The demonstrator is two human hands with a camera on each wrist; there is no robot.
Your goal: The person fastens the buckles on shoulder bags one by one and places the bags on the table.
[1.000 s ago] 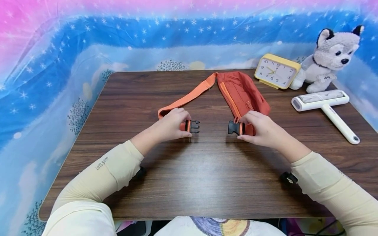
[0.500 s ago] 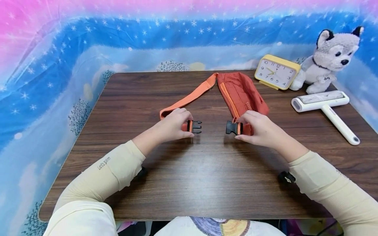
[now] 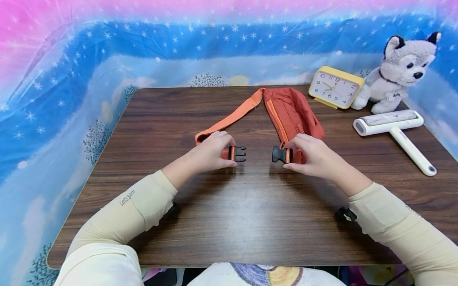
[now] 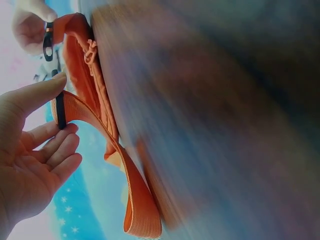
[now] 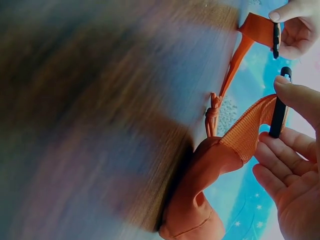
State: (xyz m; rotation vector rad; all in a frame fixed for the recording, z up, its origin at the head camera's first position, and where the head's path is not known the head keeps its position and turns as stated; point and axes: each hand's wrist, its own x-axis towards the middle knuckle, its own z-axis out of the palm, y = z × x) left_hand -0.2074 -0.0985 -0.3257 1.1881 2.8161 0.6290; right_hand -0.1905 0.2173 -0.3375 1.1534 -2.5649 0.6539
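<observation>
A rust-red waist bag (image 3: 291,109) with an orange strap (image 3: 232,117) lies on the table. My left hand (image 3: 213,153) pinches the pronged half of its black buckle (image 3: 240,153), prongs pointing right. Facing it, the socket half of the buckle (image 3: 279,155) is held between thumb and fingers of my right hand (image 3: 313,156). A short gap separates the two halves. In the left wrist view the orange strap (image 4: 137,200) runs in a loop from the pinched half. The right wrist view shows orange webbing (image 5: 247,130) joining the socket half to the bag.
A yellow alarm clock (image 3: 335,87) stands behind the bag on the right, beside a grey and white plush dog (image 3: 397,75). A white lint roller (image 3: 397,135) lies in front of them. Snowflake-printed cloth (image 3: 214,39) lines the back of the brown wooden table (image 3: 243,222).
Both hands have moved slightly inward, narrowing the gap between the buckle halves. The strap's left loop and the bag's near end have shifted a little with them.
</observation>
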